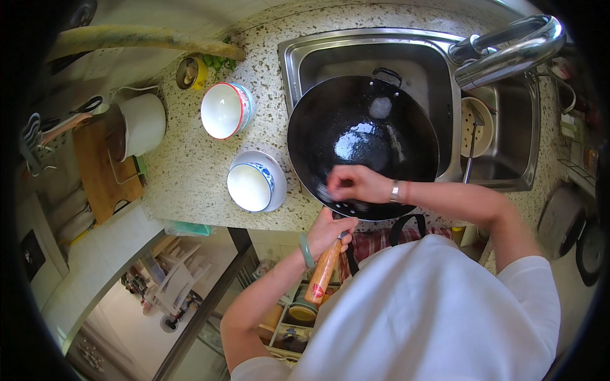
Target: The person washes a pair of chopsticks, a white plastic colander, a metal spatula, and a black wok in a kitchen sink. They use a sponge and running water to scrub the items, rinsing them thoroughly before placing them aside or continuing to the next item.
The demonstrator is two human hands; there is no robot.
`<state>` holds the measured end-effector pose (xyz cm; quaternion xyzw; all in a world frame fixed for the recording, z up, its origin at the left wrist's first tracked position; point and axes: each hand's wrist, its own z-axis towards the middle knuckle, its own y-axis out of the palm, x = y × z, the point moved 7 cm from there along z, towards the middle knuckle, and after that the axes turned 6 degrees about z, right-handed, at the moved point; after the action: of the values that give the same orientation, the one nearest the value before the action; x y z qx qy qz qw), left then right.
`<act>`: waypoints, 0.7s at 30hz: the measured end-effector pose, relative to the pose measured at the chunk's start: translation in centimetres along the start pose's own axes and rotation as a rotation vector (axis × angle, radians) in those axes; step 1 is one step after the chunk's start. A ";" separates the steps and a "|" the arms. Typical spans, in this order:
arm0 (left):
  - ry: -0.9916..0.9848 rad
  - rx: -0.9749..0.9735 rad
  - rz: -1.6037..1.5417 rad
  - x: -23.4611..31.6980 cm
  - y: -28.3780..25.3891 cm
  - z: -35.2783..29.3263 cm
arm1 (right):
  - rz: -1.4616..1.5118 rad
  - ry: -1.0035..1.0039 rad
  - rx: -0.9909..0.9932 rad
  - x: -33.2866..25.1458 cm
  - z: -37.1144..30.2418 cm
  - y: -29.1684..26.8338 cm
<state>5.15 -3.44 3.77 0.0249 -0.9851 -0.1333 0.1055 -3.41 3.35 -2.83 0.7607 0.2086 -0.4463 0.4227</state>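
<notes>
A large black wok rests tilted over the left basin of the steel sink, its inside wet and shiny. Its light wooden handle points back toward my body, and my left hand is wrapped round it close to the rim. Inside the wok, by the near left wall, my right hand is curled with fingers pressed together. Whatever those fingers hold, if anything, is hidden and blurred. A whitish patch of foam or water shows on the wok's far wall.
Left of the sink stand a red-rimmed bowl and a blue-patterned bowl on the speckled counter. A chrome faucet reaches over the sink. The right basin holds a cream strainer with a long-handled utensil.
</notes>
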 end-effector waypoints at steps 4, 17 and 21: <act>0.036 -0.012 -0.036 0.4 0.4 -0.6 | -1.172 0.047 0.026 1.2 -5.8 -10.7; 0.119 0.045 0.055 1.2 -0.5 -0.8 | -1.153 -0.093 0.267 2.0 -5.3 -9.4; 0.132 0.056 0.050 1.4 -0.2 -1.3 | -1.484 0.002 0.406 1.6 -5.6 -14.3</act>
<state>4.07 -4.03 5.23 0.0120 -0.9796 -0.1013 0.1730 -9.71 15.89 -9.35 0.4845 0.5785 -0.6420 -0.1357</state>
